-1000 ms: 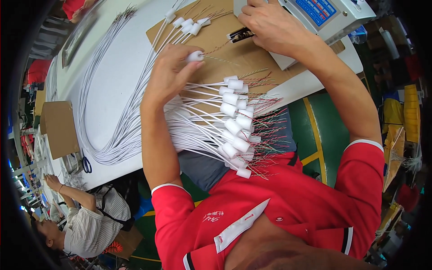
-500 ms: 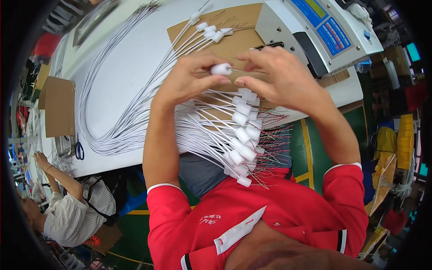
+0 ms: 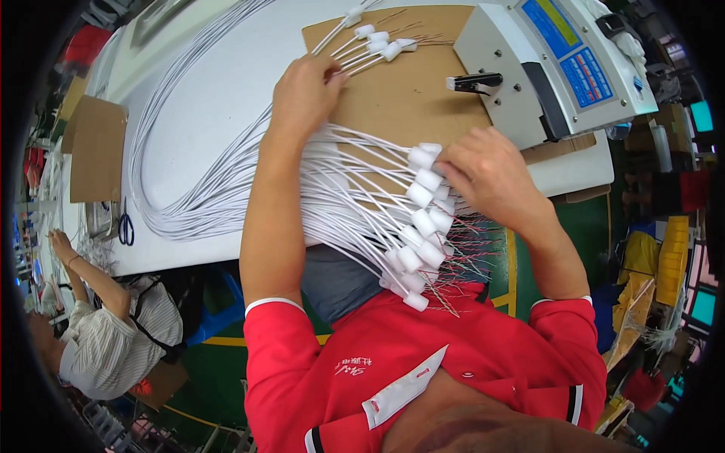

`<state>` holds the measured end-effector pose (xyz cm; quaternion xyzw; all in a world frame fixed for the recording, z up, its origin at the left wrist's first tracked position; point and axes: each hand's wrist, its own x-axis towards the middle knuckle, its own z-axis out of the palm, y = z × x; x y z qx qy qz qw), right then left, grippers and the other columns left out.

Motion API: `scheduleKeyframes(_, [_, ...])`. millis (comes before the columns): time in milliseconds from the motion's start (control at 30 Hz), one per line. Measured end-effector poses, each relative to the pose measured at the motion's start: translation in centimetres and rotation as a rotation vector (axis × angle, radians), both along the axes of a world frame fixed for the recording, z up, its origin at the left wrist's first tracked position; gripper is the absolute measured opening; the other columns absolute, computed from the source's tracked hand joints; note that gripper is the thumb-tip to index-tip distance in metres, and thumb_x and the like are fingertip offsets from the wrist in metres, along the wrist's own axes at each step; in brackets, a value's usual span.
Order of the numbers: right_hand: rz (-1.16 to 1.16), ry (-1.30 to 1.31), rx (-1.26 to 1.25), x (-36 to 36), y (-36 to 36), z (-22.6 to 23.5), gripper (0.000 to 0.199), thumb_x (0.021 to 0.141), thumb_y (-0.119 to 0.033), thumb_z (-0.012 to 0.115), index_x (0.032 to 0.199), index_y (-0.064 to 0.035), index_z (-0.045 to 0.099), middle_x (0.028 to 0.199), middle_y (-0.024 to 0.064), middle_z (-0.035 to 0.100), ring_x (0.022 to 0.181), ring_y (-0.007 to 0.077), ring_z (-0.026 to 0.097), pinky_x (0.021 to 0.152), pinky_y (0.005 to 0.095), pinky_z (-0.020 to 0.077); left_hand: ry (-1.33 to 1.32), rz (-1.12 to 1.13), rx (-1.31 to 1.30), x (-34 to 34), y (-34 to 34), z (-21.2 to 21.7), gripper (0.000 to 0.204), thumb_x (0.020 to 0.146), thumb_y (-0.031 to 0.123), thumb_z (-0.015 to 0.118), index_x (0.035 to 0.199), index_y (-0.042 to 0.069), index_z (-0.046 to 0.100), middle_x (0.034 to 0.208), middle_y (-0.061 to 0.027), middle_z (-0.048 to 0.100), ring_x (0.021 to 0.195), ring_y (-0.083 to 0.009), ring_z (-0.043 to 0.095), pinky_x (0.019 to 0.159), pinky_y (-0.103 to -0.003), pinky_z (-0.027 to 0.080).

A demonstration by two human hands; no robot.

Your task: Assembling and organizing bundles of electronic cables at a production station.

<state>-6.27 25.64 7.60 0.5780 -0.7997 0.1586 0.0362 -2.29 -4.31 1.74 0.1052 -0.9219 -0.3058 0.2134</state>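
A big bundle of white cables (image 3: 355,204) lies across the white table (image 3: 204,98), and its ends overhang the front edge. These ends carry white cylindrical caps (image 3: 423,226) with thin coloured wires sticking out. My left hand (image 3: 306,94) rests on the bundle with its fingers closed on one cable, next to a small separate group of capped cables (image 3: 374,38) on the brown cardboard sheet (image 3: 408,94). My right hand (image 3: 483,170) pinches a cap at the top of the bundle's ends.
A grey machine (image 3: 559,60) with blue panels and a black nozzle stands at the back right. Scissors (image 3: 124,226) and a cardboard box (image 3: 94,151) lie at the table's left. Another person (image 3: 113,340) sits at lower left.
My left hand has moved up and left from the cap ends to the small separate group. My right hand has dropped from the middle onto the caps of the big bundle.
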Motion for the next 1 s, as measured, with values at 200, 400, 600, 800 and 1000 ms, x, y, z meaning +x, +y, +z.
scheduleKeyframes(200, [0.026, 0.017, -0.011, 1.7, 0.6, -1.6, 0.009, 0.086, -0.012, 0.074, 0.09, -0.0048, 0.07, 0.085, 0.0099, 0.065, 0.086, 0.0305, 0.06, 0.079, 0.0428, 0.0473, -0.149, 0.055, -0.113, -0.9, 0.2, -1.1, 0.017, 0.086, 0.017, 0.072, 0.095, 0.002, 0.073, 0.094, -0.0174, 0.072, 0.089, -0.0369, 0.068, 0.078, -0.047, 0.054])
scheduleKeyframes(400, [-0.048, -0.059, -0.044, 1.9, 1.3, 0.5, 0.012, 0.086, -0.011, 0.075, 0.095, -0.0036, 0.071, 0.089, 0.0094, 0.067, 0.091, 0.0257, 0.064, 0.084, 0.0386, 0.0509, 0.052, 0.082, 0.013, -0.6, 1.7, -0.1, 0.027, 0.086, 0.013, 0.073, 0.111, 0.004, 0.069, 0.099, -0.0163, 0.071, 0.084, -0.0333, 0.068, 0.073, -0.044, 0.054])
scheduleKeyframes(600, [-0.274, -0.839, -0.491, -2.2, -0.6, 0.6, 0.022, 0.091, -0.011, 0.077, 0.109, 0.0, 0.07, 0.097, 0.0059, 0.07, 0.094, 0.0135, 0.066, 0.085, 0.0283, 0.0537, 0.334, -0.107, 0.001, 0.6, 6.7, 2.9, 0.05, 0.082, 0.009, 0.08, 0.128, 0.006, 0.063, 0.105, -0.0135, 0.068, 0.08, -0.027, 0.068, 0.067, -0.038, 0.054])
scheduleKeyframes(800, [-0.113, -1.093, -0.691, -2.6, -1.8, 0.6, 0.03, 0.094, -0.007, 0.075, 0.12, 0.0025, 0.067, 0.104, 0.0044, 0.069, 0.097, 0.0097, 0.065, 0.087, 0.0253, 0.0545, 0.539, -0.324, -0.129, 0.5, 8.2, 2.4, 0.057, 0.08, 0.01, 0.086, 0.132, 0.006, 0.063, 0.101, -0.0126, 0.067, 0.078, -0.0252, 0.067, 0.064, -0.037, 0.053])
scheduleKeyframes(1000, [-0.177, -1.078, -0.78, -2.5, -1.8, 0.3, 0.029, 0.094, -0.004, 0.073, 0.121, 0.0018, 0.066, 0.111, 0.0076, 0.069, 0.103, 0.0113, 0.066, 0.094, 0.0265, 0.0534, 0.501, -0.3, -0.105, 0.7, 8.0, 2.5, 0.049, 0.084, 0.007, 0.082, 0.13, 0.006, 0.066, 0.096, -0.0125, 0.067, 0.078, -0.0272, 0.068, 0.065, -0.037, 0.054])
